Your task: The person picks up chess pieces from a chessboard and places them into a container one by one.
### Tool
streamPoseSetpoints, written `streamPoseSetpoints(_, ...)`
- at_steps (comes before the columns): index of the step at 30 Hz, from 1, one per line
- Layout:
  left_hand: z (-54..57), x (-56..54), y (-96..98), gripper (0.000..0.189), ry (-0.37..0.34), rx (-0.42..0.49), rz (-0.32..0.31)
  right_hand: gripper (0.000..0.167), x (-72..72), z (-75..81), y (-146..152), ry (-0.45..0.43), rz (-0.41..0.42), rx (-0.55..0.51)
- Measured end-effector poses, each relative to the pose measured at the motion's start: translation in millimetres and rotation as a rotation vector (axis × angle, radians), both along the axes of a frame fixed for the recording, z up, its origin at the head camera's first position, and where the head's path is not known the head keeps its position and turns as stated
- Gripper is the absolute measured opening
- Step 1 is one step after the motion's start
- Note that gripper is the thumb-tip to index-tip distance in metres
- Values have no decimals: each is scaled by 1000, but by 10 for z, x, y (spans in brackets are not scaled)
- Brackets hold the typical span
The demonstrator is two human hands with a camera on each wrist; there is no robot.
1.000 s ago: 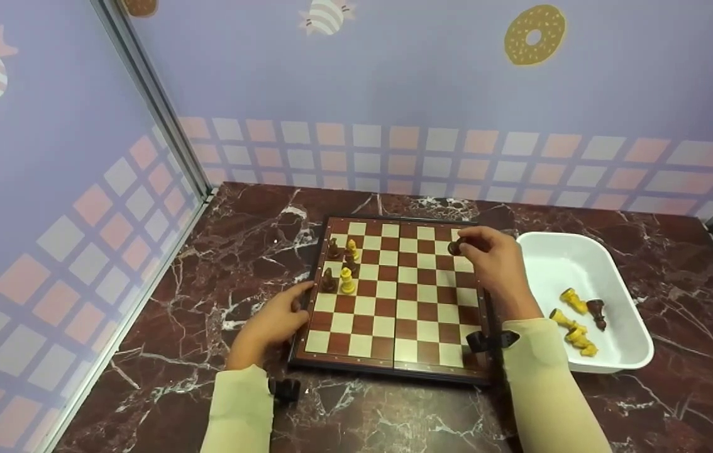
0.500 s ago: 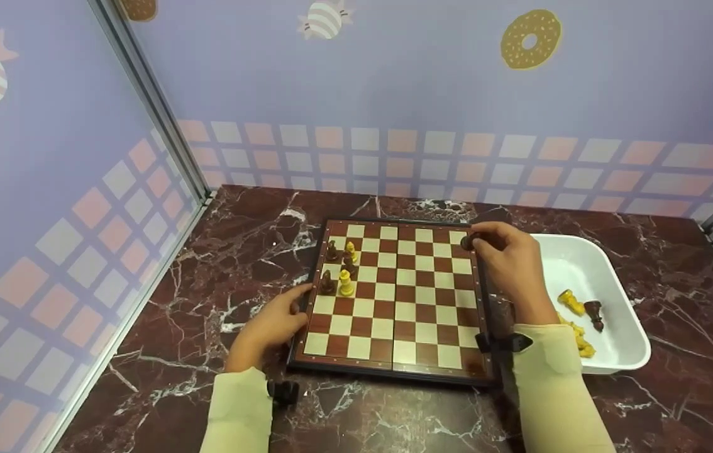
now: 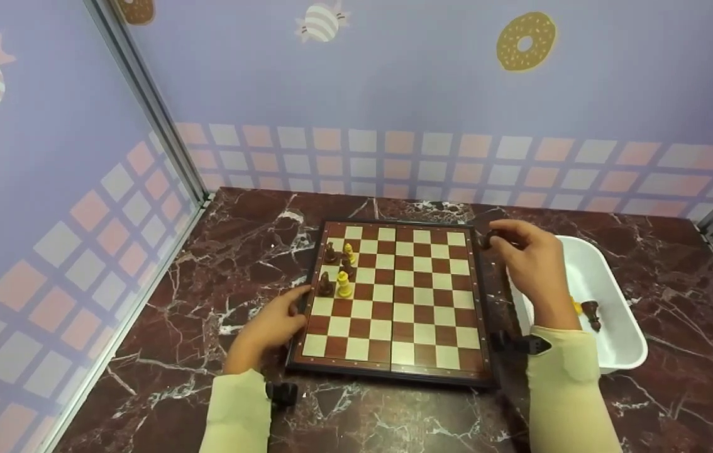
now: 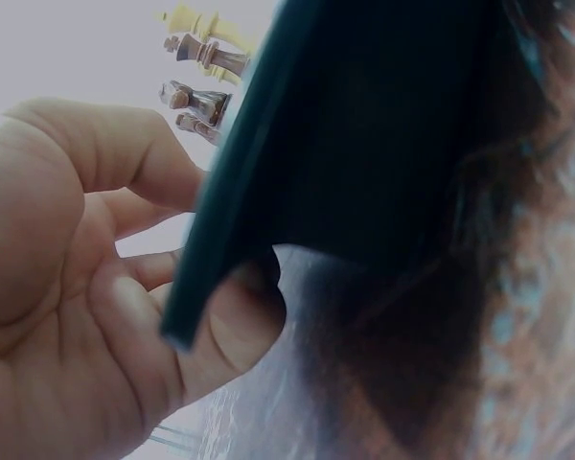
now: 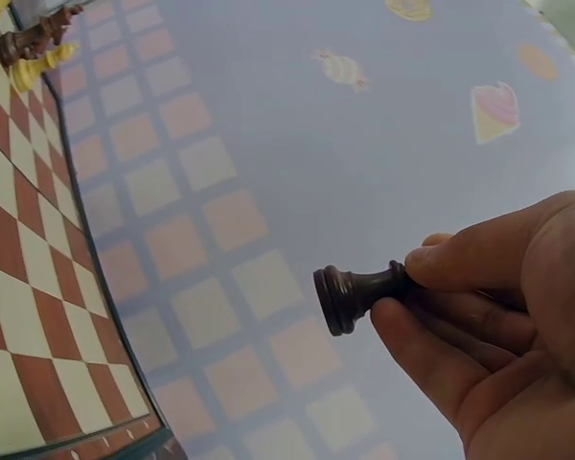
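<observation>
A folding chessboard (image 3: 394, 277) lies on the marble table. At its left edge my left hand (image 3: 276, 322) grips the rim; in the left wrist view, fingers (image 4: 235, 321) curl round the underside. My right hand (image 3: 532, 261), just past the board's right edge, pinches a dark brown chess piece (image 5: 359, 289) between thumb and fingers. Its round base points outward and its head is hidden in the hand. On the board's left side stand several pieces, among them a yellow one (image 3: 344, 286), a brown one (image 3: 326, 284), a yellow one behind (image 3: 349, 253) and a brown one (image 3: 330, 252).
A white plastic tray (image 3: 636, 349) stands right of the board, partly behind the right forearm. A brown chess piece (image 3: 591, 314) lies in it, with a yellow piece (image 3: 576, 306) mostly hidden. Patterned walls (image 3: 394, 75) enclose the table at the back and sides.
My right hand has moved right with the brown chess piece, from above the board's far right corner to beyond its edge. My left hand has stayed at the board's left rim.
</observation>
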State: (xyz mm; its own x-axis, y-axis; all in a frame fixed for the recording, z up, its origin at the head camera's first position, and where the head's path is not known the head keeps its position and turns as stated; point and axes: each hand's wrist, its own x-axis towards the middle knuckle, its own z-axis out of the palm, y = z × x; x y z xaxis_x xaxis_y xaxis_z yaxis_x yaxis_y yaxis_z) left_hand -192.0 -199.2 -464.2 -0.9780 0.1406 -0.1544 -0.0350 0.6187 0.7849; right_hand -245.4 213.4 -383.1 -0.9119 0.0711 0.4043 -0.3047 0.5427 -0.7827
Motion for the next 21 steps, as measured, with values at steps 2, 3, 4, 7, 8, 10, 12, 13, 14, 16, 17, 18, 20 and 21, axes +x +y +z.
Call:
streamPoseSetpoints(2, -6, 0, 1, 71, -1, 4, 2, 24, 14, 12, 41, 2, -1, 2)
streamPoseSetpoints(3, -9, -1, 1, 72, -2, 5, 4, 24, 20, 17, 62, 4, -5, 6)
streamPoseSetpoints(4, -12, -2, 1, 72, -2, 6, 6, 24, 25, 21, 82, 4, -9, 11)
streamPoseSetpoints(7, -20, -5, -1, 72, -4, 17, 4, 24, 53, 40, 139, -1, -16, 26)
streamPoseSetpoints(8, -24, -7, -3, 72, -9, 21, 4, 24, 62, 48, 156, -4, -19, 33)
streamPoseSetpoints(10, -22, -5, -4, 72, -19, 39, 1, 24, 78, 62, 190, -9, -22, 41)
streamPoseSetpoints(12, -19, -2, -6, 72, -23, 45, -4, 24, 91, 77, 220, -12, -26, 44)
streamPoseSetpoints(13, -16, -1, -5, 72, -26, 44, -5, 24, 94, 82, 235, -12, -28, 42)
streamPoseSetpoints(14, -16, -3, -7, 72, -29, 40, -6, 24, 100, 88, 246, -12, -29, 39)
streamPoseSetpoints(16, -11, -4, -5, 72, -25, 26, -8, 24, 116, 102, 270, -13, -28, 36)
streamPoseSetpoints(17, -8, -4, -3, 72, -23, 18, -7, 24, 125, 108, 279, -13, -29, 33)
streamPoseSetpoints(18, -6, -5, -3, 72, -22, 12, -7, 23, 131, 111, 292, -13, -28, 32)
streamPoseSetpoints(20, -1, -5, 0, 72, -19, 7, -3, 23, 146, 121, 316, -15, -29, 35)
streamPoseSetpoints(21, 3, -4, 2, 72, -16, 1, -1, 23, 149, 122, 332, -18, -30, 40)
